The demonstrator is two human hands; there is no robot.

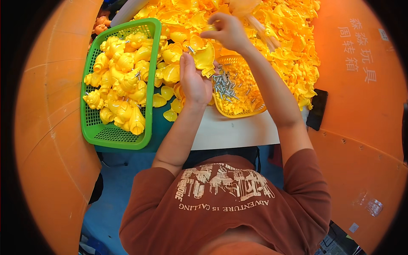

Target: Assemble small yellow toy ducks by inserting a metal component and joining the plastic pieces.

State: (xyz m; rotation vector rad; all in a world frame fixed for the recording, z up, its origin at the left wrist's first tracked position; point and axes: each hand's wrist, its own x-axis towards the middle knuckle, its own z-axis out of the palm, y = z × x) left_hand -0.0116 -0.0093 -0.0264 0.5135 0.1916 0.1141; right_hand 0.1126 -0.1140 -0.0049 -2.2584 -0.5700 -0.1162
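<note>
My left hand (196,85) is held palm up, closed around the edge of a curved yellow plastic shell piece (205,56). A small silver metal pin (191,50) stands out beside my left thumb at the shell. My right hand (229,33) is raised just beyond it, fingers curled toward the thumb; what lies between them, if anything, is too small to name. Below my right forearm sits a small yellow basket (240,114) with several silver metal pins (225,87) and small yellow plastic parts (243,80).
On the left stands a green basket (146,136) of assembled yellow figures (123,80). A large heap of yellow shells (293,46) covers the far side. A dark phone-like slab (318,109) lies at the right edge, beside an orange panel (357,106). Another orange panel (46,119) flanks the left.
</note>
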